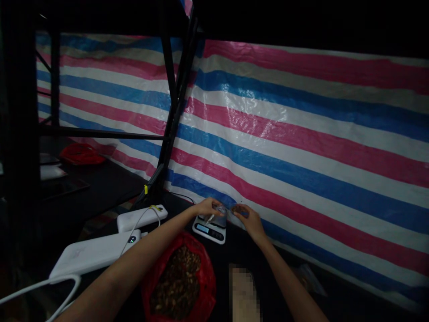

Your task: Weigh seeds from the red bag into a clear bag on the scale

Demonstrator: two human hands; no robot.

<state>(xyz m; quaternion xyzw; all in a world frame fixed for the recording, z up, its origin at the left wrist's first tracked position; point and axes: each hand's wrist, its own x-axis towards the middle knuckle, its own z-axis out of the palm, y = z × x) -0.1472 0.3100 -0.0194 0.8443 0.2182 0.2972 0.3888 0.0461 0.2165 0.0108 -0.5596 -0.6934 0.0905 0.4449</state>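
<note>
My left hand [208, 207], fingers closed, holds a clear plastic bag [221, 209] just above a small white digital scale [217, 239]. The scale's display is lit, but I cannot read it. To the right, my right hand [248, 219] is closed around some small brown pieces [238, 209]; whether these are loose or in clear plastic I cannot make out. Nearer to me, below my left forearm, an open red plastic bag [208, 273] holds many brown, elongated pieces [177, 281] like nuts or dried seeds.
Two white power banks [97, 252] [142, 218] with cables lie on the left of the black table. A clear plastic bag [313, 279] lies at right. Striped sheeting [284, 134] hangs behind, beside a black metal frame [167, 143]. Another red bag [82, 154] sits farther left.
</note>
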